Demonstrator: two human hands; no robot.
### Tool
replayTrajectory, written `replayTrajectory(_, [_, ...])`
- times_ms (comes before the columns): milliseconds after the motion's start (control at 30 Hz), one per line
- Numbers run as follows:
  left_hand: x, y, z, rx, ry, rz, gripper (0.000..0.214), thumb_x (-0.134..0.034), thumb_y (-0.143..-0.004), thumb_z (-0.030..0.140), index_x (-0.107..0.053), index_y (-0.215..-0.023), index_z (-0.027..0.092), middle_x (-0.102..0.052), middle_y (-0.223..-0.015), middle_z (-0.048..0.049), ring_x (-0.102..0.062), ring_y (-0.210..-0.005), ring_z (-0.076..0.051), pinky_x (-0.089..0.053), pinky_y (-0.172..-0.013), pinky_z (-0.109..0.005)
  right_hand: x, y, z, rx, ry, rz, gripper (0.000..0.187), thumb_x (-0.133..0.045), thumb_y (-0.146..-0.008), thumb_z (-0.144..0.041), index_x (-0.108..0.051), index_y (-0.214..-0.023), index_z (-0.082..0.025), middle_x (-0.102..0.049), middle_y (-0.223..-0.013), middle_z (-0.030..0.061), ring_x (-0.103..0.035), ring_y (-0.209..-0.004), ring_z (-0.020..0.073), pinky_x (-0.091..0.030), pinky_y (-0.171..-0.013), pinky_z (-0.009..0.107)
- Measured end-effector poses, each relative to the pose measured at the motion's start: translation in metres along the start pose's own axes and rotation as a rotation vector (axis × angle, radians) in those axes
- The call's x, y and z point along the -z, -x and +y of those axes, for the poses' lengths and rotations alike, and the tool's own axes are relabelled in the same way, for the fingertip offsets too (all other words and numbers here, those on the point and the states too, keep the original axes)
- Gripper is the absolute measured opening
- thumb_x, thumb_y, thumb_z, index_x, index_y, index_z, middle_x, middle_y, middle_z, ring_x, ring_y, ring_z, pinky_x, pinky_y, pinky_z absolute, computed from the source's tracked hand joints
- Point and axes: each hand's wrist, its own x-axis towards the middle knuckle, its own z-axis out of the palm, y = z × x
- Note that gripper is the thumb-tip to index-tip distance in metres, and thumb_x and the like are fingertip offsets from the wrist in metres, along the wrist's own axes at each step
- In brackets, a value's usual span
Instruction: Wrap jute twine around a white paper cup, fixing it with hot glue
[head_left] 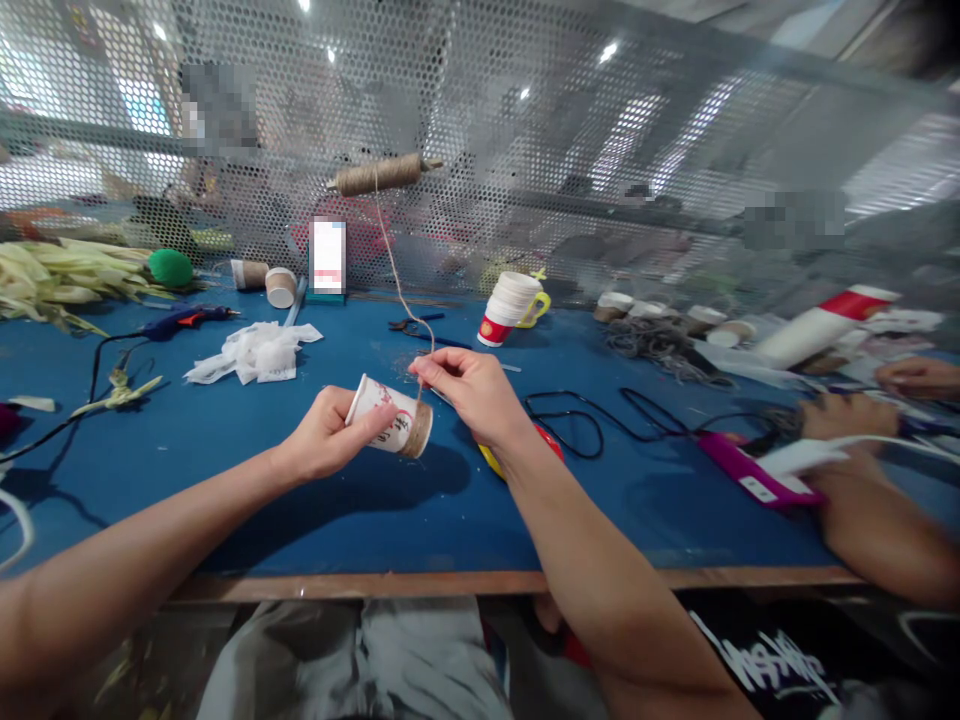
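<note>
My left hand point(330, 435) is wrapped round a white paper cup point(384, 425) with pink and black print, tilted on its side above the table. Brown twine point(420, 430) is wound in a band near the cup's base. In a pinch, my right hand point(469, 385) grips the strand of twine point(397, 280) just above that band. The strand runs up to a twine spool point(379, 176) on a rod in front of the perforated metal screen. Partly hidden behind my right wrist lies a round red and yellow object point(491, 460).
Stacked paper cups point(506, 308) stand mid-table beside pliers point(416, 326). On the left are white crumpled plastic point(259, 352), a glue gun point(184, 320) and corn husks point(67, 270). A purple power strip point(757, 470) with black cable lies right, near another person's hands point(847, 420).
</note>
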Motion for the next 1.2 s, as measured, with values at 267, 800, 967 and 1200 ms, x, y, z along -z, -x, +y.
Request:
replayTrajectory(267, [0.0001, 0.0011, 0.0013, -0.114, -0.064, 0.016, 0.033, -0.049, -0.080, 0.029, -0.056, -0.054, 0.010, -0.045, -0.046, 0.0016, -0.035, -0.043, -0.006, -0.029, -0.039, -0.016, -0.0002, -0.0008, 0.0046, 0.028, 0.002, -0.035, 0.019, -0.063, -0.070, -0.035, -0.064, -0.069, -0.015, -0.062, -0.065, 0.0013, -0.052, -0.061, 0.0113, -0.041, -0.065, 0.027])
replayTrajectory(800, [0.0005, 0.0038, 0.0024, -0.154, -0.161, 0.055, 0.036, -0.047, -0.082, 0.032, -0.058, -0.053, 0.013, -0.051, -0.048, -0.0006, -0.037, -0.042, -0.007, -0.031, -0.041, -0.019, -0.0020, -0.0002, 0.0061, -0.040, -0.011, -0.124, 0.023, -0.062, -0.069, -0.037, -0.063, -0.071, -0.015, -0.063, -0.068, 0.0018, -0.053, -0.061, 0.0112, -0.040, -0.062, 0.025])
replayTrajectory(967, [0.0005, 0.0042, 0.0018, -0.177, -0.182, 0.064, 0.035, -0.047, -0.082, 0.031, -0.059, -0.054, 0.013, -0.051, -0.047, -0.0007, -0.037, -0.042, -0.007, -0.032, -0.042, -0.019, -0.0026, -0.0005, 0.0062, -0.057, -0.037, -0.152, 0.024, -0.062, -0.068, -0.039, -0.062, -0.069, -0.015, -0.063, -0.068, 0.0018, -0.053, -0.061, 0.0115, -0.039, -0.061, 0.025])
replayTrajectory(1200, [0.0001, 0.0035, 0.0026, -0.166, -0.168, 0.068, 0.035, -0.048, -0.081, 0.029, -0.058, -0.053, 0.012, -0.051, -0.048, -0.0003, -0.037, -0.042, -0.007, -0.031, -0.042, -0.019, -0.0043, -0.0011, 0.0073, -0.093, -0.056, -0.181, 0.023, -0.062, -0.068, -0.038, -0.062, -0.066, -0.015, -0.061, -0.063, 0.0005, -0.050, -0.057, 0.0103, -0.037, -0.058, 0.024])
